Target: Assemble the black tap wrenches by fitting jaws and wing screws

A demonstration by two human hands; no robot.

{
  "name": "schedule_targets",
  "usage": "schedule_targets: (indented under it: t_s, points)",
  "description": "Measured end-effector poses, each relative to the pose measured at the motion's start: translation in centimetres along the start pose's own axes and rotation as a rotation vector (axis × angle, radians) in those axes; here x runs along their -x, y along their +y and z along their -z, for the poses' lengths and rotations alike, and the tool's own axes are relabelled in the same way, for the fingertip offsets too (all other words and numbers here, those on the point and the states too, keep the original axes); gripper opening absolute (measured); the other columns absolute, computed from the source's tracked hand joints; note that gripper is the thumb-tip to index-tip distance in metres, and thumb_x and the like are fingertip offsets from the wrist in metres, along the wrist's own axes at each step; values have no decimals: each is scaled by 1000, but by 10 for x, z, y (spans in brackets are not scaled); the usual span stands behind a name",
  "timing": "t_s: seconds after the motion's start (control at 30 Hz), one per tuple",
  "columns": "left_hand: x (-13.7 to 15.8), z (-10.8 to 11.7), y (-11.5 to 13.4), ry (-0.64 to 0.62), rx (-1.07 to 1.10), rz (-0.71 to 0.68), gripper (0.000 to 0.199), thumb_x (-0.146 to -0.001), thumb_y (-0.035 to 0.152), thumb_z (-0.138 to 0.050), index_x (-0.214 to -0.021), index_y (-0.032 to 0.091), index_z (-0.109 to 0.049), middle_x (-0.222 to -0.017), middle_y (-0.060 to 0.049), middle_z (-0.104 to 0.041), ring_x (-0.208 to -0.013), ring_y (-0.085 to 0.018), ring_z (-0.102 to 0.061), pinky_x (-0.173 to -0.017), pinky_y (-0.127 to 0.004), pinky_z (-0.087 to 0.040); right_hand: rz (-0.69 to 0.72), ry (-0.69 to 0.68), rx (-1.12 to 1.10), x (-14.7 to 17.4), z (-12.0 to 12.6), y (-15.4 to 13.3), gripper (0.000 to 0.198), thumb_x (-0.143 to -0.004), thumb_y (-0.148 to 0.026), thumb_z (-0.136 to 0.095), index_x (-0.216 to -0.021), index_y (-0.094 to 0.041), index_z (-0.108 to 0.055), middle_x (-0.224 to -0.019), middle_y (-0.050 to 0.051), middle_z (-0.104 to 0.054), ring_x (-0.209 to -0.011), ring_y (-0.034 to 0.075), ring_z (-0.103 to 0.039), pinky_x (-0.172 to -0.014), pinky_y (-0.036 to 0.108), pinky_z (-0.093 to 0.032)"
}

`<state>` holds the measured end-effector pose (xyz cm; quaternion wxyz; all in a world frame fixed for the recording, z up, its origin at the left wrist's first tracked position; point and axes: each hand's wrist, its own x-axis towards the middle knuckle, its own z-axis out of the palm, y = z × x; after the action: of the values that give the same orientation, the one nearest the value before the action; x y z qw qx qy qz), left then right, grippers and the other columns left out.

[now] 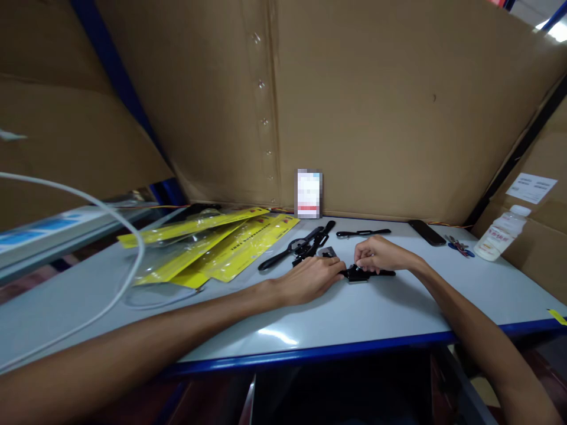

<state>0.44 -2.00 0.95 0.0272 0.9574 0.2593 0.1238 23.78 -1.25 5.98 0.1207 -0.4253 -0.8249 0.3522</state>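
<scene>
Head view: a glossy black, two-handled metal tool (358, 275) lies on the pale grey tabletop (398, 310), its left end under the curled fingers of the left hand (312, 277), while those of the right hand (376, 254) pinch narrowly at its middle. It should prove stiff, dense and slightly slippery, best held by the handles. Yellow cardboard packaging (241, 257) bears black capitals, a translucent white bottle (500, 237) red print, neither surely legible.
</scene>
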Motion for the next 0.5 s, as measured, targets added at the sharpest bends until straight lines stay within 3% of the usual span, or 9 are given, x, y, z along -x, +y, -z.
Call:
schedule_targets:
  t_s: [0.2,0.33,0.5]
  points:
    - [0,-3,-2,14,0,-3,23,-105,26,-37,-109,17,-58,-101,-8,-66,-84,-21,-65,-70,-33,-50,-18,58,74,-2,-9,-3,8,-81,-15,-56,-74,-18,-57,-60,-3,-60,-50,10,-56,-48,20,-42]
    - [-1,-1,-1,2,10,14,22,-104,26,-38,-107,17,-58,-100,-8,-66,-82,-21,-64,-68,-32,-49,-21,127,275,-1,-13,-9,10,-83,-12,-58,-75,-18,-58,-62,-1,-64,-59,11,-58,-58,21,-38]
    - [-1,1,1,-12,28,31,23,-104,25,-37,-106,16,-58,-99,-8,-66,-83,-21,-64,-70,-33,-50,-124,129,513,6,-9,-16,8,-88,-17,-57,-81,-18,-62,-75,3,-68,-69,14,-57,-59,24,-30]
